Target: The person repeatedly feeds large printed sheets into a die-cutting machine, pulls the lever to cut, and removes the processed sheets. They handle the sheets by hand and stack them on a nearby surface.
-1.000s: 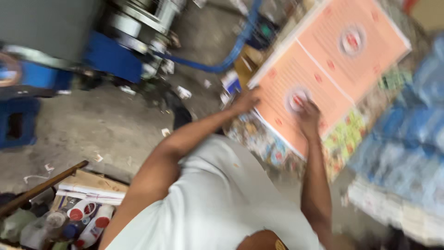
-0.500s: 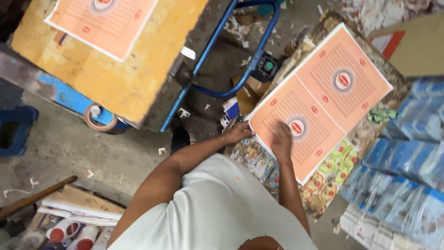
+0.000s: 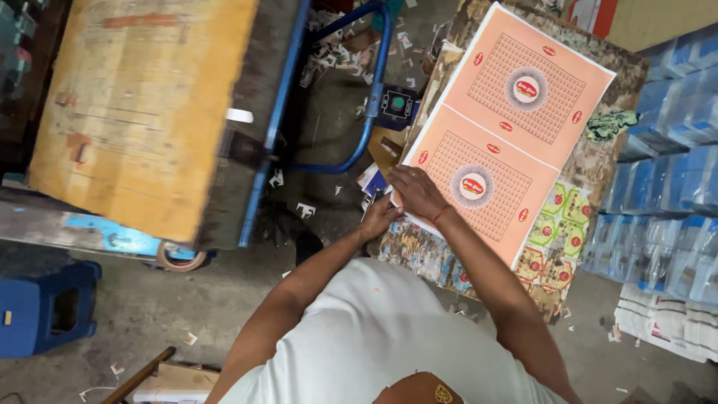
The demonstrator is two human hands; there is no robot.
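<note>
We are bent over a stack of large orange printed sheets (image 3: 499,138) that lies on a mottled pile at about two o'clock from our body, its near corner coming down toward us. Our right hand (image 3: 417,193) rests flat on that near corner, fingers spread loosely and pressing down on the top sheet, with a red band at the wrist. Our left hand (image 3: 379,219) sits at the stack's edge just at eight o'clock of the right, fingers curled in against the side of the sheets (whether it pinches one sheet or several we cannot tell). To do this well, in our judgement, we should keep the right palm steady so the pile does not slide, and let the left fingertips separate cleanly at the corner before lifting anything. At ten o'clock stands a worn yellow wooden table (image 3: 142,105) with a blue metal frame (image 3: 329,150) beside it; bundles wrapped in blue (image 3: 666,150) lie at three o'clock, and paper scraps litter the concrete floor (image 3: 149,314).
</note>
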